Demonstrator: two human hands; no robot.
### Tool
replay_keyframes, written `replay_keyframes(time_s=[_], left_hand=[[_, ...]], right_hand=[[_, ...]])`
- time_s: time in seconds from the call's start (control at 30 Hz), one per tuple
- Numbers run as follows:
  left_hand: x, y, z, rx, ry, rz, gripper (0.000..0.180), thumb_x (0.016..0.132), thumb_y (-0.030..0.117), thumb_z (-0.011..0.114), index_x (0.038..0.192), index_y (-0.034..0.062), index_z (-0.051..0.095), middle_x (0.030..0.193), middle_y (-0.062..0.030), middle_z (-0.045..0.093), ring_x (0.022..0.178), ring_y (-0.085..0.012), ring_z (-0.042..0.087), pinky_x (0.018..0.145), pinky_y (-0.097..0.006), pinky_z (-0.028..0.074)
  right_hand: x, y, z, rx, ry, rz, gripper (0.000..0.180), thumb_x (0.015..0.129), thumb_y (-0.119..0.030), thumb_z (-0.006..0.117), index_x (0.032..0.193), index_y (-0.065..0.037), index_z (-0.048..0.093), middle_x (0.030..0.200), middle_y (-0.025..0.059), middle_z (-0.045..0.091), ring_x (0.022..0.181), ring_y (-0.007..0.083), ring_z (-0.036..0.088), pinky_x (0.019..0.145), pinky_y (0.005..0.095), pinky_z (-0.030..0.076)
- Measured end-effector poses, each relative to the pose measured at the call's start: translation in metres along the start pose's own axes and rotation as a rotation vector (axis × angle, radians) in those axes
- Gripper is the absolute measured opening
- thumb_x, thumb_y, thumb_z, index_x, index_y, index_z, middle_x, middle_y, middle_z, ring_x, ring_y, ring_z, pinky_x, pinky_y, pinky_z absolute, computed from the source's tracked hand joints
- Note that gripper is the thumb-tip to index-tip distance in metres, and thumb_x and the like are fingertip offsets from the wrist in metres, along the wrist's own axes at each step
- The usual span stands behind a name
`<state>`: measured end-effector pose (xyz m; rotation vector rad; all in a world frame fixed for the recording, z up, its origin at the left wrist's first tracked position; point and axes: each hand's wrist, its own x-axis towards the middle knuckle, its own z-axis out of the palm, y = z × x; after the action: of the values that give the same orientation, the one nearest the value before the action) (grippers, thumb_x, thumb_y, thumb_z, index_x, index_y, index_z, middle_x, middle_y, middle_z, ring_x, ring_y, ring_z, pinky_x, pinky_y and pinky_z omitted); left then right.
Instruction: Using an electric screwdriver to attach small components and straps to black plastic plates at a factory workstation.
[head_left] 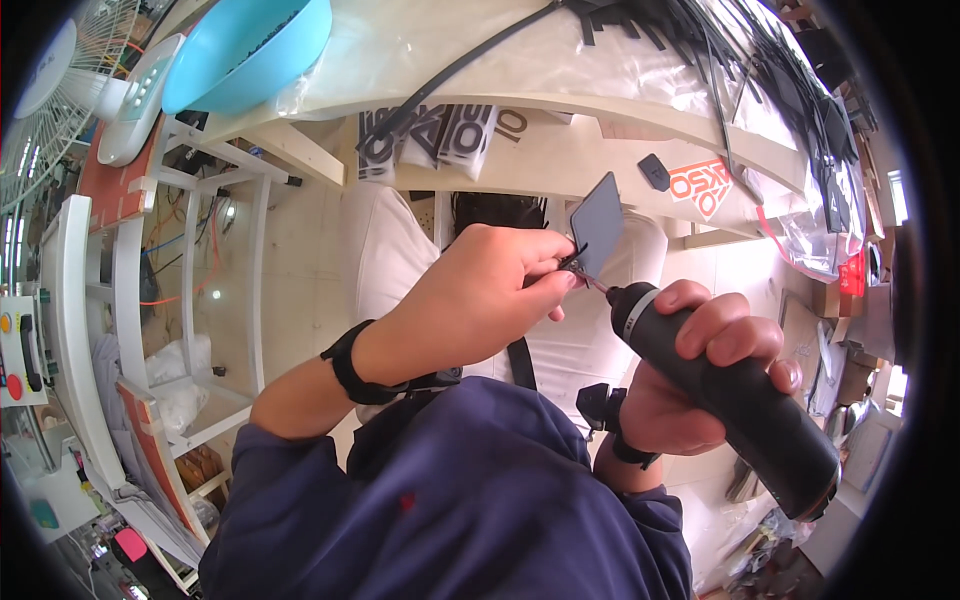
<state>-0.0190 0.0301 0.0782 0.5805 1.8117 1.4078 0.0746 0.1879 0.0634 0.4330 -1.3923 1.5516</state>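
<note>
My left hand [490,280] pinches the lower end of a thin dark grey flat plate [597,215], which stands up tilted beyond the fingertips. Small dark parts lie at the pinch, partly hidden by the fingers. Wrapped around a black cordless electric screwdriver [745,405], my right hand [715,350] holds it slanted from lower right to upper left. Its thin metal bit reaches the small parts at the plate's lower end; whether it sits in a screw, I cannot tell. A black strap [521,362] hangs below my left hand.
Ahead, a pale table [440,50] carries a blue bowl [250,50] of small dark pieces and many black straps [745,60]. A lower shelf holds printed packets [430,140] and a small black tag [653,172]. At left stand a white metal frame [130,290] and a fan [75,75].
</note>
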Motion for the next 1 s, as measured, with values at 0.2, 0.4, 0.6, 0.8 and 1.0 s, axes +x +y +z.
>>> replay_keyframes(time_s=[0.2,0.4,0.6,0.8,1.0], left_hand=[[0.002,-0.007,-0.001,0.043,0.005,0.01,0.023,0.096,0.009,0.058,0.11,-0.0081,0.065,0.087,-0.0058,0.07,0.077,-0.0067,0.066,0.065,-0.022,0.05],[0.003,-0.002,0.003,0.046,-0.029,-0.017,0.019,0.095,0.008,0.058,0.102,-0.0078,0.065,0.081,-0.0045,0.068,0.076,-0.0046,0.064,0.063,-0.022,0.049],[0.006,-0.008,0.005,-0.045,-0.039,0.029,0.02,0.094,0.004,0.055,0.104,-0.0093,0.065,0.084,-0.0064,0.069,0.08,-0.0078,0.067,0.067,-0.022,0.052],[0.004,0.001,0.002,-0.141,-0.082,0.012,0.029,0.093,0.001,0.052,0.116,-0.0131,0.062,0.094,-0.0134,0.073,0.083,-0.0119,0.07,0.068,-0.024,0.055],[0.004,0.001,0.001,-0.096,-0.086,0.0,0.03,0.092,0.002,0.054,0.117,-0.0136,0.062,0.093,-0.015,0.073,0.082,-0.0124,0.07,0.067,-0.025,0.055]], right_hand=[[-0.001,-0.007,-0.005,-0.008,-0.073,0.049,0.058,0.091,-0.049,0.068,0.135,-0.024,0.039,0.103,0.0025,0.043,0.085,0.0166,0.049,0.077,0.0457,0.051],[-0.005,-0.005,-0.004,-0.053,-0.068,0.074,0.058,0.09,-0.049,0.07,0.134,-0.024,0.041,0.101,0.0018,0.043,0.084,0.017,0.049,0.077,0.0458,0.051],[-0.002,-0.006,-0.007,-0.077,-0.128,0.048,0.06,0.089,-0.047,0.073,0.134,-0.024,0.041,0.099,0.0014,0.043,0.082,0.0168,0.05,0.074,0.0442,0.052],[-0.002,-0.002,-0.008,0.009,-0.177,0.008,0.062,0.087,-0.046,0.075,0.134,-0.024,0.041,0.098,0.0006,0.043,0.081,0.0164,0.051,0.072,0.0426,0.052],[-0.001,-0.004,-0.004,0.025,-0.203,-0.003,0.061,0.087,-0.042,0.076,0.134,-0.023,0.042,0.098,0.0005,0.045,0.079,0.0162,0.052,0.069,0.0408,0.053]])
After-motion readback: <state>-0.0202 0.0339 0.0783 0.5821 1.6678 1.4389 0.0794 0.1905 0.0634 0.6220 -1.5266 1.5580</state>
